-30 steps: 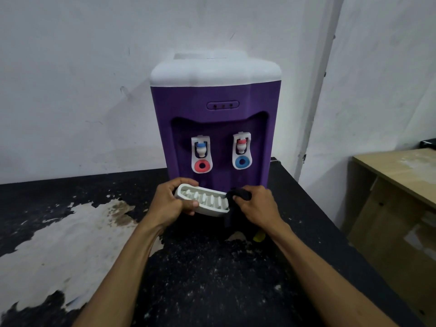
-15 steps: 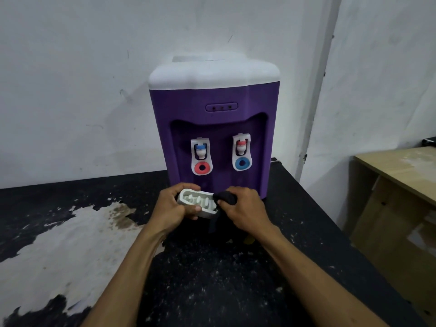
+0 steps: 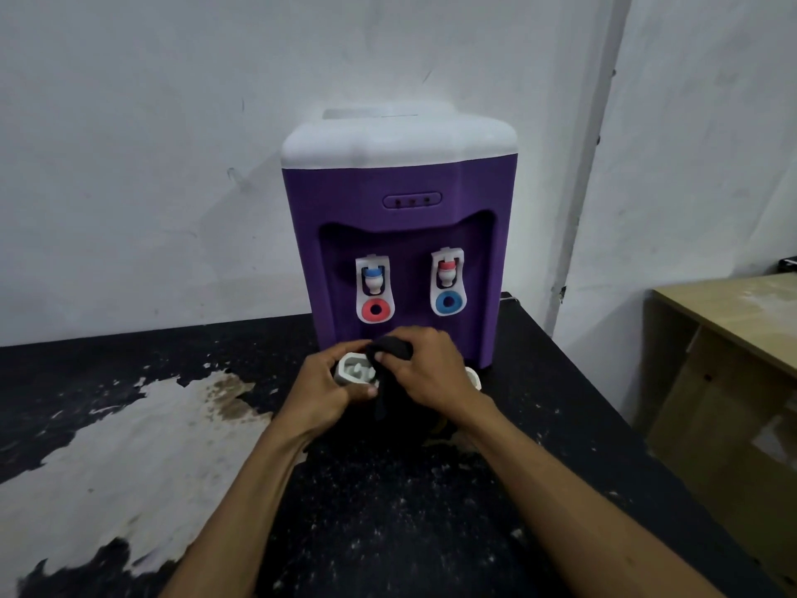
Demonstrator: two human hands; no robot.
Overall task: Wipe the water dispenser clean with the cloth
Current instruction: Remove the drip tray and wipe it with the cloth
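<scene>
Our left hand (image 3: 321, 392) grips the white drip tray (image 3: 351, 369); our right hand (image 3: 433, 369) presses the bunched dark cloth (image 3: 390, 348) onto it, just near of the water dispenser (image 3: 401, 243).

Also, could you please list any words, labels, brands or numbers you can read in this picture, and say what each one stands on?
No readable text anywhere in the head view.
Dispenser: no brand or label shows.
Panel: three small dots, no lettering legible.
Red ring and blue ring: colour only, no words.
Tray and cloth: no print visible.
</scene>
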